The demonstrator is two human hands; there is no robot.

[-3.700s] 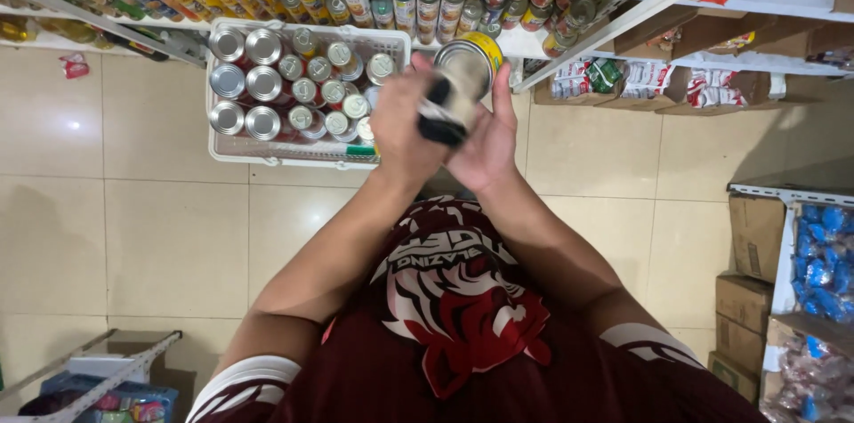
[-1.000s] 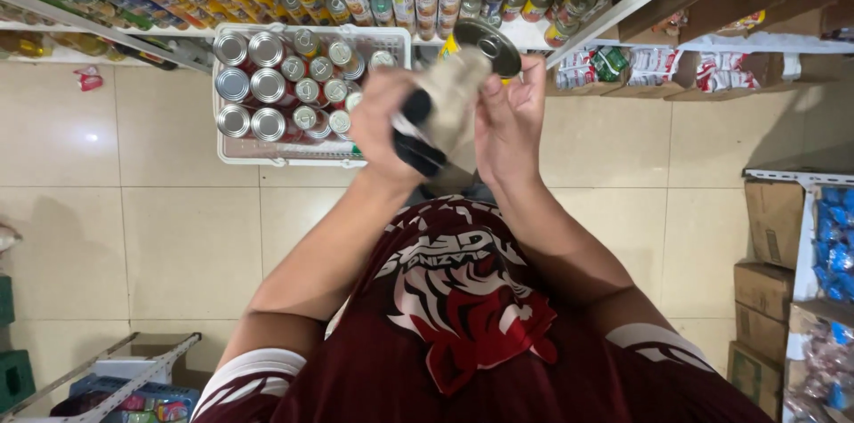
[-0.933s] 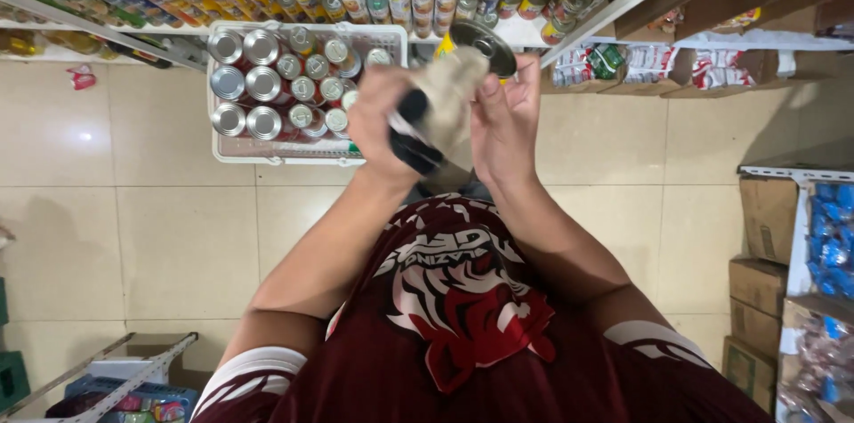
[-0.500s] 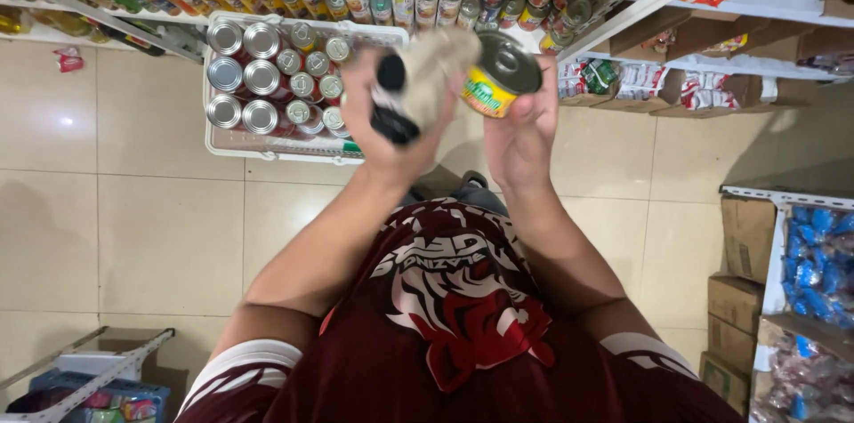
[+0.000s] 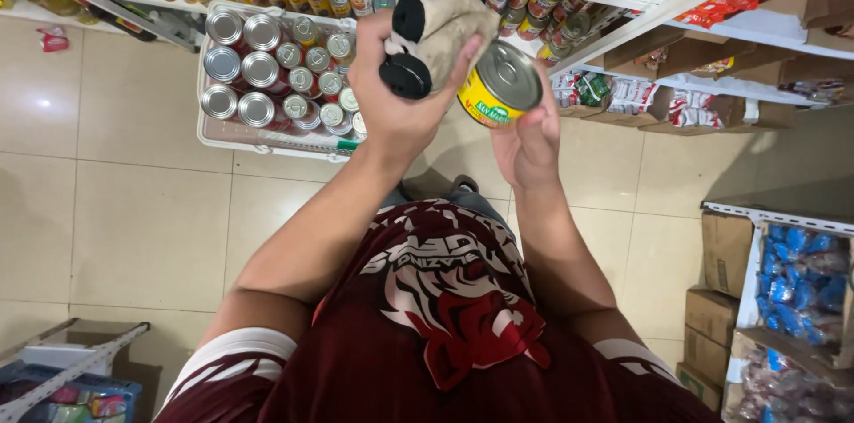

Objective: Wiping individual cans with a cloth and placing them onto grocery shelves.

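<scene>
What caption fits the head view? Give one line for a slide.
Left hand presses a beige cloth on a yellow-labelled can held by the right hand, above a tray of cans.

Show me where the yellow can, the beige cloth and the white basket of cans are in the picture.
yellow can [image 5: 500, 85], head view, on its metal top.
beige cloth [image 5: 449, 32], head view, on the bunched fabric.
white basket of cans [image 5: 267, 140], head view, on its near rim.

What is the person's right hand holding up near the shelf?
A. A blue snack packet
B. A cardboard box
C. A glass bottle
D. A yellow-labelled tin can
D: the right hand grips a yellow-labelled tin can with a silver top, while the left hand holds a beige cloth against it.
</scene>
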